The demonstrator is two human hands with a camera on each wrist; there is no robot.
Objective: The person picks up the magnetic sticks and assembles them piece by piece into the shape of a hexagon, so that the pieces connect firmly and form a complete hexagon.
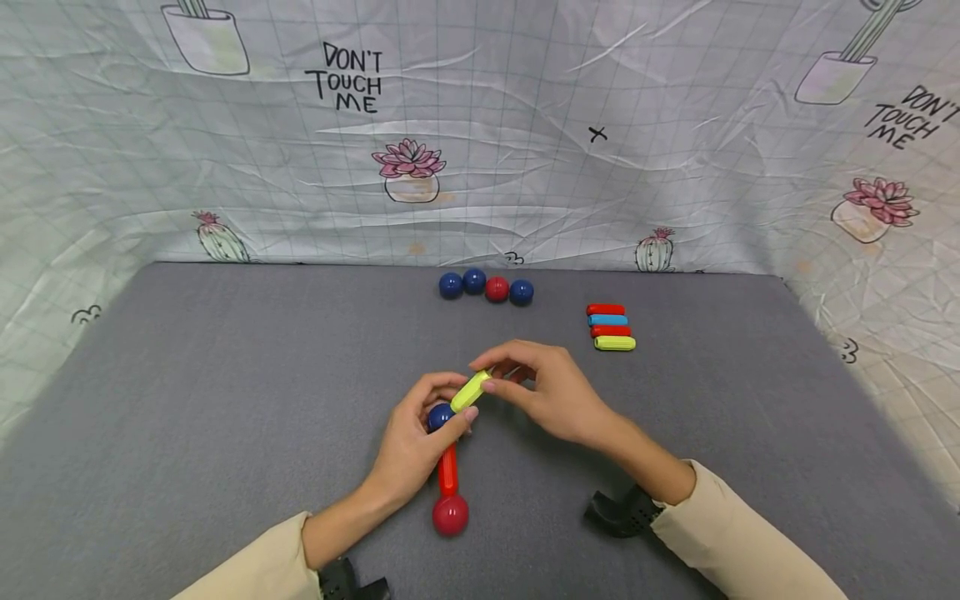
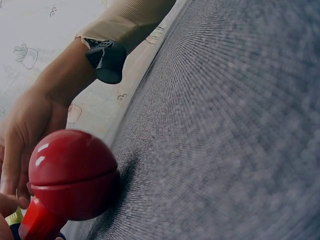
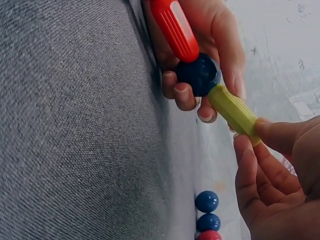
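Pinching the yellow rod [image 1: 470, 390] at its far end, my right hand [image 1: 551, 392] sets its near tip against the blue ball [image 1: 439, 416]. My left hand [image 1: 411, 446] curls around that ball to steady it, I judge, while the attached red rod [image 1: 447, 469] and red ball [image 1: 450, 514] rest on the tabletop [image 1: 225, 400].

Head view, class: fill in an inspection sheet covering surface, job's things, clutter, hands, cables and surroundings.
Surface: grey felt mat.
Job's things: yellow rod meets blue ball; red rod runs to red ball.
Clutter: row of four balls; stack of four rods.
Hands: left hand grips blue ball; right hand pinches yellow rod.
Cables: nothing seen.
Surroundings: cactus-print cloth reading DON'T TOUCH ME.
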